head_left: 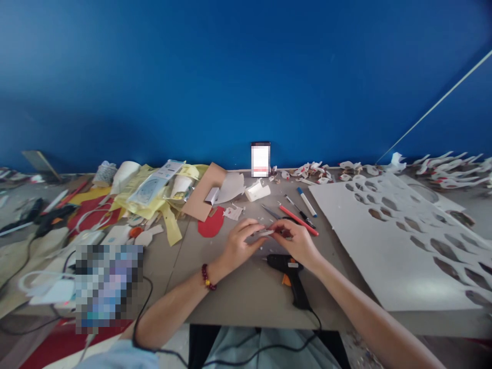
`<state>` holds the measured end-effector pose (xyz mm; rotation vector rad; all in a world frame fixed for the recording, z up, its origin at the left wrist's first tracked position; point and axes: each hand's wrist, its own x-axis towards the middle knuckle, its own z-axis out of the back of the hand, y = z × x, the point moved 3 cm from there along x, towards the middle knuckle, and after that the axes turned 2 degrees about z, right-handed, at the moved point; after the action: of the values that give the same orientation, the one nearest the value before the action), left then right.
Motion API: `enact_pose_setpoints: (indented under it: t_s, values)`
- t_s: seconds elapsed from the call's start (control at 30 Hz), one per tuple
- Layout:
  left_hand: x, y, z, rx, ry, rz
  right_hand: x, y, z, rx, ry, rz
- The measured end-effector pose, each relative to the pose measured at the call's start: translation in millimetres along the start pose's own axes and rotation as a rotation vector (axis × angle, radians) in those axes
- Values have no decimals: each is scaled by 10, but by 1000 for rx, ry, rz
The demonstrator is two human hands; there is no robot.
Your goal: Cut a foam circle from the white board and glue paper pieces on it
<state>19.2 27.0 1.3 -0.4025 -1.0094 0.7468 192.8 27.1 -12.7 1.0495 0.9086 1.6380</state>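
Over the middle of the table, my left hand (244,241) and my right hand (294,238) meet fingertip to fingertip. Between them is a small white piece (265,232), pinched by both; its exact kind is too small to make out. A bead bracelet circles my left wrist. Below my right hand lies a black glue gun (290,271) with an orange trigger, its nozzle pointing left. Just beyond the fingers rest scissors (270,210), partly hidden by my right hand, and a red pen (298,219).
A white sheet with oval cut-outs (346,220) covers the right side. Small white bird-like pieces (457,169) line the back. A phone (260,160) leans on the blue wall. Cardboard (203,193), a red disc (210,222) and yellow paper (171,225) lie left. The gun's cord (318,323) crosses my lap.
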Motion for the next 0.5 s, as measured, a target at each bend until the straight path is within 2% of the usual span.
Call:
enact_pose_setpoints:
  t_s: [0.17,0.5]
  values:
    - [-8,40,-41,-105,23,95,-9,14,1,-35,-4,4]
    - [-2,73,-59,-226,21,159,-33,-22,-12,-49,10,25]
